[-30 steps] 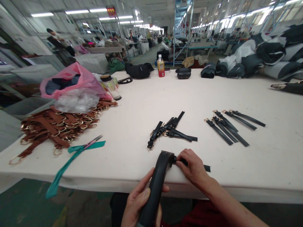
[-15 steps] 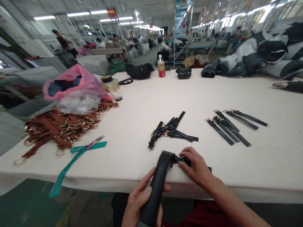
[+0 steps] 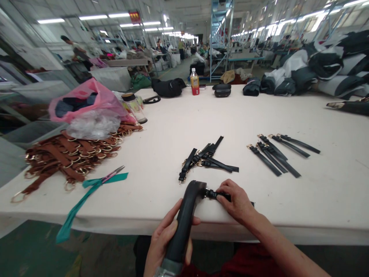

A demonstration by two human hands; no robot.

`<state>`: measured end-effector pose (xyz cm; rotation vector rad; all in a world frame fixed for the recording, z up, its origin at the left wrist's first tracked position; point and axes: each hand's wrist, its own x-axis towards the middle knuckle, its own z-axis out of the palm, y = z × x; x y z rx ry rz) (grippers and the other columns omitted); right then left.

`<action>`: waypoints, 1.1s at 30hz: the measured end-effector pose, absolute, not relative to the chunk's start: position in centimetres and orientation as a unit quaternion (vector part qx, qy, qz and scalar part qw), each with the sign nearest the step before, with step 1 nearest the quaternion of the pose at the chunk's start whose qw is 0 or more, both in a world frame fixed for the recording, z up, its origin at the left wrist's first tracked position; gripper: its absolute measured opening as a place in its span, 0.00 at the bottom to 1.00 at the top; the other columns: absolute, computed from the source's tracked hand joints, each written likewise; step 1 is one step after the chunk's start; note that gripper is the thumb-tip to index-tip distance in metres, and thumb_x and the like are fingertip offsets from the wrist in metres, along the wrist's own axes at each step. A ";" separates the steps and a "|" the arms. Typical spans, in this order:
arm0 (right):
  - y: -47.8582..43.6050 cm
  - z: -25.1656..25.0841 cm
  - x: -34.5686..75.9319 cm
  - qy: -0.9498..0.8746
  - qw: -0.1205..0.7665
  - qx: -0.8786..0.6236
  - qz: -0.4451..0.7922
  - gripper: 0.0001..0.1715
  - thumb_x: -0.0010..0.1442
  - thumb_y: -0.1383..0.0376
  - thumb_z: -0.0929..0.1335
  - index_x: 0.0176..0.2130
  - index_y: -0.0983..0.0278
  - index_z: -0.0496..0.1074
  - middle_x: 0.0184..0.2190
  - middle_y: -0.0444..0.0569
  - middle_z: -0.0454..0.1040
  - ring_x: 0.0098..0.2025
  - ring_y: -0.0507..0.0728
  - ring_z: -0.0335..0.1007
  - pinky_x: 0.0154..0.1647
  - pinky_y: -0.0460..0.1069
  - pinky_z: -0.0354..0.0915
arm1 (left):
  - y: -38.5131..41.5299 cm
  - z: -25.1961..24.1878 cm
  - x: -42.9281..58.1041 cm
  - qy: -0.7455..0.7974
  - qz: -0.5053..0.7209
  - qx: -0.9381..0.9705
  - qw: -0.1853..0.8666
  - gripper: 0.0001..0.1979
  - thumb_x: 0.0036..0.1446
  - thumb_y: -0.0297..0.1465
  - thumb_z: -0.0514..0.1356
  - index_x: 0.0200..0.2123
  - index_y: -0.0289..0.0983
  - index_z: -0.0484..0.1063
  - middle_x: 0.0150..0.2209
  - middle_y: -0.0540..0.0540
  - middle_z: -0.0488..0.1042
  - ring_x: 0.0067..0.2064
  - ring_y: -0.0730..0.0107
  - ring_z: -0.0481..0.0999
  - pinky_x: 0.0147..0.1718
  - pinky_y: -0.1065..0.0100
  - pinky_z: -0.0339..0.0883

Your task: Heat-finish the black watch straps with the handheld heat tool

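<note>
My left hand [image 3: 167,234] is wrapped round a black hand tool [image 3: 184,221] with a thick curved handle and a bent head. The head lies at the buckle end of a short black buckle strap [image 3: 211,194]; whether they touch, I cannot make out. My right hand [image 3: 235,200] pinches that strap near the table's front edge and covers its middle. Just beyond is a jumbled heap of black buckle straps [image 3: 201,157]. Several more black straps [image 3: 272,154] lie side by side to the right, their gold buckles pointing away.
Brown straps with gold rings [image 3: 72,154] are piled at left, under a pink bag [image 3: 86,100]. Scissors [image 3: 113,174] rest on a teal ribbon [image 3: 77,209]. A drink bottle [image 3: 195,81], a black case [image 3: 221,90] and dark fabric rolls [image 3: 305,75] line the table's far side.
The tool's head has shifted slightly left, away from my right hand, so more of the strap's buckle end shows. Both hands keep their hold. The whole view has drifted a little.
</note>
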<state>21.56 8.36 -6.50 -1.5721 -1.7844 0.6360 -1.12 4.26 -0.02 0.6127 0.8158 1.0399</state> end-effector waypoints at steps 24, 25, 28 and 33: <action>8.1 -6.9 21.5 -0.701 0.342 -0.585 0.223 0.07 0.56 0.69 0.66 0.36 0.62 0.73 0.36 0.48 0.69 0.40 0.55 0.65 0.43 0.51 0.64 | 1.8 -1.4 -1.4 0.374 0.469 0.210 0.772 0.19 0.56 0.32 0.59 0.53 0.41 0.70 0.35 0.30 0.80 0.14 0.68 0.72 0.11 0.75 0.59; 8.1 -7.0 21.5 -0.702 0.342 -0.584 0.220 0.07 0.56 0.69 0.66 0.36 0.62 0.73 0.36 0.49 0.69 0.40 0.55 0.65 0.43 0.51 0.64 | 2.0 -1.6 -1.4 0.368 0.465 0.217 0.776 0.19 0.57 0.32 0.58 0.53 0.42 0.69 0.36 0.30 0.80 0.14 0.67 0.73 0.10 0.75 0.59; 8.1 -7.0 21.5 -0.705 0.342 -0.583 0.215 0.07 0.56 0.69 0.66 0.37 0.62 0.72 0.37 0.49 0.69 0.40 0.56 0.65 0.43 0.52 0.63 | 2.8 -1.8 -1.2 0.353 0.458 0.236 0.781 0.18 0.59 0.31 0.55 0.53 0.43 0.69 0.38 0.31 0.80 0.14 0.65 0.74 0.10 0.75 0.58; 8.2 -6.9 21.5 -0.700 0.332 -0.592 0.224 0.07 0.55 0.69 0.66 0.36 0.62 0.72 0.36 0.48 0.69 0.40 0.55 0.65 0.43 0.51 0.62 | 3.8 -1.3 -0.5 0.354 0.466 0.257 0.769 0.19 0.60 0.32 0.55 0.55 0.41 0.67 0.37 0.32 0.80 0.14 0.68 0.72 0.10 0.75 0.57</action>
